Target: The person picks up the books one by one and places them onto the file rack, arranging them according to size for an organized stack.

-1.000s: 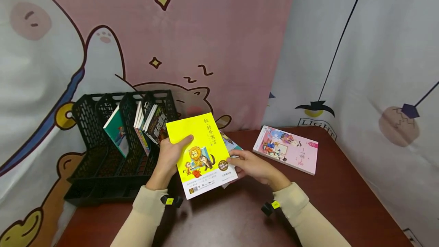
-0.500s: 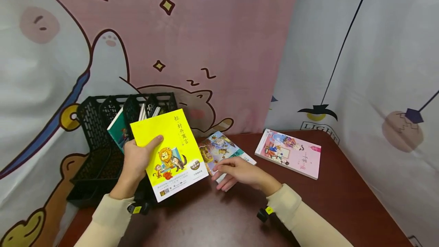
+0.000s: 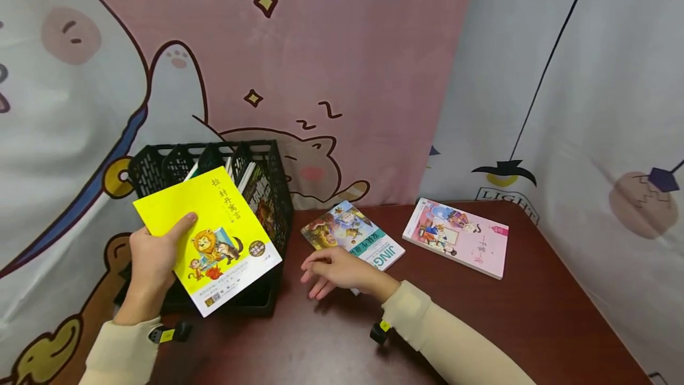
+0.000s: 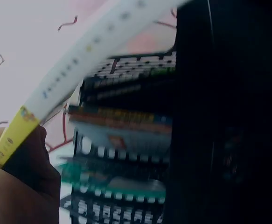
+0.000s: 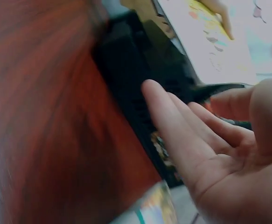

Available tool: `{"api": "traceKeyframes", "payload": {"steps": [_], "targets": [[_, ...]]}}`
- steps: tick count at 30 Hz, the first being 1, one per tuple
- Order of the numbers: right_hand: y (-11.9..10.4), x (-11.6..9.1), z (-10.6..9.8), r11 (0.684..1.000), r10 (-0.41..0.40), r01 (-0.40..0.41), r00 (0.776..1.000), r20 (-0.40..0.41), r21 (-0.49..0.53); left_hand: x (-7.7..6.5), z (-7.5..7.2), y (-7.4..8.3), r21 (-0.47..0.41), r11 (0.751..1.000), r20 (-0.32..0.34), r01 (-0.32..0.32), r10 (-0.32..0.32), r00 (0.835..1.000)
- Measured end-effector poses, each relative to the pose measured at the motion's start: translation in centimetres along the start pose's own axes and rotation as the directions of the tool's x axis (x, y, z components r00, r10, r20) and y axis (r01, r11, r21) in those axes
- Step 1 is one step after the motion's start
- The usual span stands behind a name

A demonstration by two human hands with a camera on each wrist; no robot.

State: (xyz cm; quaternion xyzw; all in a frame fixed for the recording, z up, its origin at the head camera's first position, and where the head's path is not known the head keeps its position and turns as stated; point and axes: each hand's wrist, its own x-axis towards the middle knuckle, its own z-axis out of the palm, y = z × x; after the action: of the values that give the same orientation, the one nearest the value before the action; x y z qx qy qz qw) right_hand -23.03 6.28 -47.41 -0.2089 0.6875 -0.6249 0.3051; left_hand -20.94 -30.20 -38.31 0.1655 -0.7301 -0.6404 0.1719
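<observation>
My left hand (image 3: 155, 260) grips a yellow book (image 3: 187, 207) by its left edge, thumb across the cover and fingers behind. A lion and other animals are printed on it, above a white lower band. The book is tilted in front of the black book rack (image 3: 280, 218) and hides much of it. In the left wrist view the book's spine (image 4: 61, 77) runs slantwise before the rack's slots. My right hand (image 3: 342, 272) holds nothing, its fingers relaxed, over the near edge of a colourful book (image 3: 347, 227) lying on the table.
A pink book (image 3: 459, 236) lies flat farther right on the brown table (image 3: 481, 325). Inside the rack, a dark-covered book (image 3: 262, 201) leans in the right slot, and a teal book (image 4: 117, 184) stands in another. A printed curtain (image 3: 363, 76) hangs behind.
My left hand has carried the yellow book leftward to the rack's front. The right hand has let go of that book and shifted slightly left, uncovering the colourful book on the table.
</observation>
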Motion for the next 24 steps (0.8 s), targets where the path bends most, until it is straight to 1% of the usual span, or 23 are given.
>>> {"api": "traceKeyframes", "payload": {"steps": [4, 7, 11, 14, 16, 20, 24], "targets": [[0.1, 1.5, 2.5, 0.999, -0.046, 0.047, 0.998, -0.052, 0.009, 0.3, -2.0, 0.3, -0.051, 0.998, -0.052, 0.026, -0.028, 0.998], [0.0, 2.5, 4.1, 0.998, -0.069, 0.070, 0.993, -0.092, 0.001, 0.5, -3.1, 0.7, -0.079, 0.996, -0.105, 0.032, -0.040, 0.994], [-0.2, 3.7, 6.0, 0.997, -0.072, 0.066, 0.985, -0.154, -0.045, 0.7, -4.6, 1.2, -0.114, 0.993, -0.174, 0.030, -0.050, 0.983], [0.2, 4.1, 7.0, 0.994, -0.060, 0.041, 0.981, -0.187, -0.104, 0.6, -5.8, 1.5, -0.131, 0.991, -0.212, 0.040, -0.067, 0.975], [0.6, 4.2, 7.4, 0.988, -0.057, 0.026, 0.978, -0.198, -0.155, 0.6, -6.5, 1.6, -0.142, 0.989, -0.236, 0.038, -0.071, 0.969], [0.8, 4.3, 7.7, 0.971, -0.065, 0.015, 0.976, -0.207, -0.238, 0.9, -7.6, 2.0, -0.190, 0.982, -0.268, 0.010, -0.061, 0.961], [0.7, 4.6, 7.5, 0.964, -0.054, -0.004, 0.976, -0.212, -0.265, 1.0, -8.5, 2.5, -0.199, 0.980, -0.300, 0.012, -0.072, 0.951]]}}
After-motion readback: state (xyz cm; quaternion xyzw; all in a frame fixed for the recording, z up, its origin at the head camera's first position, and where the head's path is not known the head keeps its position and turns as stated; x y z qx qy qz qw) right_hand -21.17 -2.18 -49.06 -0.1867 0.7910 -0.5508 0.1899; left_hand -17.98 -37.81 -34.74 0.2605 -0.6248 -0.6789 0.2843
